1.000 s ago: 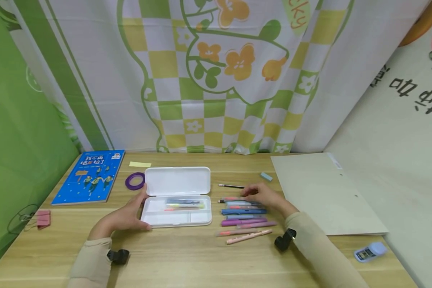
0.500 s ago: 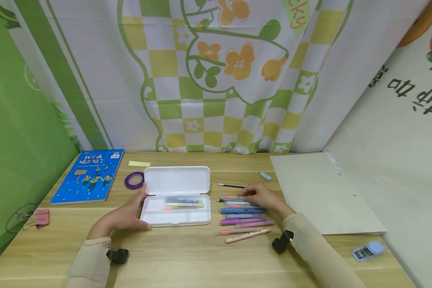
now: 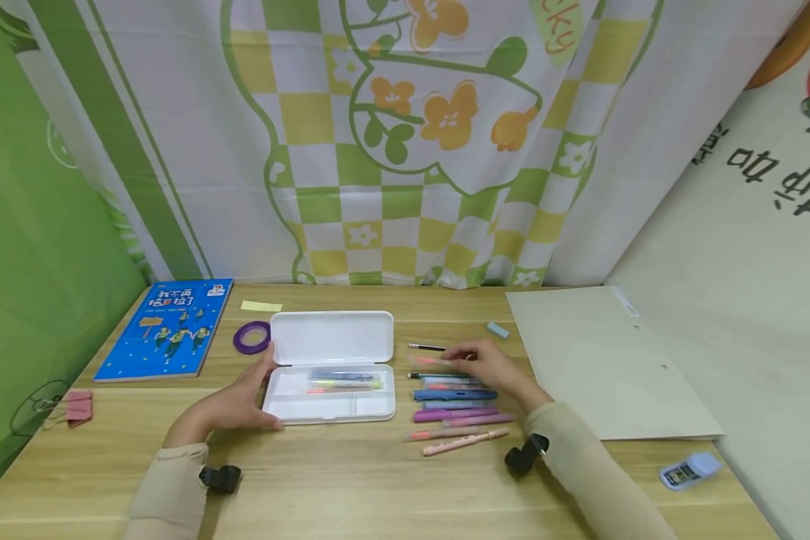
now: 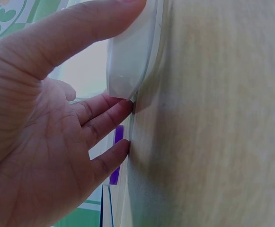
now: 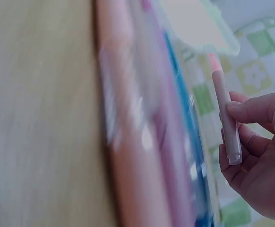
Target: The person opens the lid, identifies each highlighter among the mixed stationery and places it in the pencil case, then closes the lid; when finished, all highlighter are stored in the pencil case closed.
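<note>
A white pencil case [image 3: 378, 407] lies with its lid raised, several pens [image 3: 344, 380] in its back compartment. My left hand [image 3: 239, 399] holds the case's left end, thumb at the front corner and fingers at the back; the left wrist view shows that white end [image 4: 130, 61] between thumb and fingers. My right hand [image 3: 489, 369] pinches a pale highlighter [image 5: 227, 116] with a pink end between thumb and fingers, raised just above the row of pens. Below it lie a blue pen [image 3: 454, 395], a purple pen [image 3: 455, 415] and a pale pink pen [image 3: 464, 442].
A black pencil [image 3: 427, 347] and a blue eraser [image 3: 498, 331] lie behind the pens. At right are a beige folder [image 3: 607, 367] and a glue bottle [image 3: 690, 472]. Purple tape [image 3: 251, 338], a blue book [image 3: 169, 330] and a pink binder clip [image 3: 79, 409] lie left.
My right hand has lifted the highlighter off the row of pens and moved slightly left and back with it. The left hand stays on the pencil case.
</note>
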Tool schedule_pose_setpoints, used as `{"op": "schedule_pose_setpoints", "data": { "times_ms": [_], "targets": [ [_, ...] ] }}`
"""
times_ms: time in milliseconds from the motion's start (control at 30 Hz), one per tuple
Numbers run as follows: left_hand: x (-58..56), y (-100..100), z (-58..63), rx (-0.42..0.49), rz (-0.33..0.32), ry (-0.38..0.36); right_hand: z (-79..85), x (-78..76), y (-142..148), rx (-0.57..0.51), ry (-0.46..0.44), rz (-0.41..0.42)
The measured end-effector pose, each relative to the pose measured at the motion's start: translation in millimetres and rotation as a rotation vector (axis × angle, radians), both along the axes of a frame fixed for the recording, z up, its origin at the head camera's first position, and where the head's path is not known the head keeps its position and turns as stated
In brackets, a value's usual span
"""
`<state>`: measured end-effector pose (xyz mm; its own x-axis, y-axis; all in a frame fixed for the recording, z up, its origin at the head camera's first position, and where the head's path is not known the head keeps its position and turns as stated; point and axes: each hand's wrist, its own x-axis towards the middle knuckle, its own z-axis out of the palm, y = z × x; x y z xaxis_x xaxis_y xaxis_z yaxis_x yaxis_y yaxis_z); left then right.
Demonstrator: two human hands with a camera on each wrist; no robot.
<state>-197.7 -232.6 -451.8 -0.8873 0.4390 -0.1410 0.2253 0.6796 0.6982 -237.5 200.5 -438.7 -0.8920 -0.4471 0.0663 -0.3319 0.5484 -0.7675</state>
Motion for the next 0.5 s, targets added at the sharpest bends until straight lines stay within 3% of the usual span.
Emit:
{"op": "schedule_pose_setpoints", "data": {
  "times_ms": [167, 267, 500],
  "targets": [
    [-0.2, 0, 0.3, -0.004, -0.001, -0.001, 14.9, 7.7, -24, -0.022, 0.042, 0.075],
    [-0.2, 0, 0.1, -0.007, 0.000, -0.007, 4.8, 1.2, -34, -0.037, 0.054, 0.118],
    [0.5, 0, 1.3, 0.002, -0.001, -0.008, 4.2, -0.5, -73, -0.088, 0.072, 0.159]
  ]
}}
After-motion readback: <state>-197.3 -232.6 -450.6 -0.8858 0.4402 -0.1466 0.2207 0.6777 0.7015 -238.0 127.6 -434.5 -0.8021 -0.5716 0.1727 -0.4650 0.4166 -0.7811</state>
